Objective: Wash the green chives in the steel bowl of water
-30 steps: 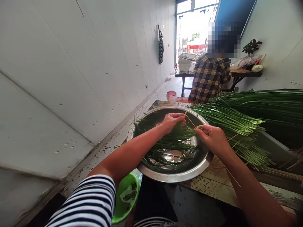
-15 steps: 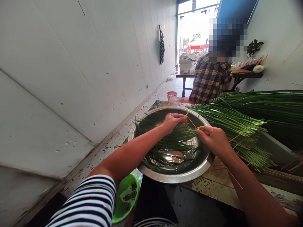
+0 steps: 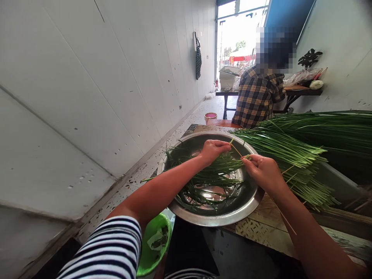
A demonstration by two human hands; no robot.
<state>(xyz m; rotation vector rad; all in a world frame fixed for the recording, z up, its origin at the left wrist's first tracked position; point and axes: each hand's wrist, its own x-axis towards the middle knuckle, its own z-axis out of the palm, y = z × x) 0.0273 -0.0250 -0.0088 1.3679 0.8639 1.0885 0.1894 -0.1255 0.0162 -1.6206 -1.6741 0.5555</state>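
Note:
A thin wooden skewer (image 3: 236, 149) spans between my two hands above a large steel bowl (image 3: 250, 206). My left hand (image 3: 213, 149) is closed, pinching a green chive piece at the skewer's far end. My right hand (image 3: 261, 169) is closed round the skewer's near end, where another bit of green sits. Loose chive strands (image 3: 209, 182) lie tangled in the bowl under both hands.
A big heap of long chives (image 3: 293, 155) lies on the table right of the bowl. Spare skewers (image 3: 287, 221) rest by my right forearm. A green tub (image 3: 152, 242) sits below the table edge. A person in a plaid shirt (image 3: 257, 97) sits ahead, back turned. A white wall runs along the left.
My hands stay almost still over the bowl; the left hand has shifted slightly up and right along the skewer.

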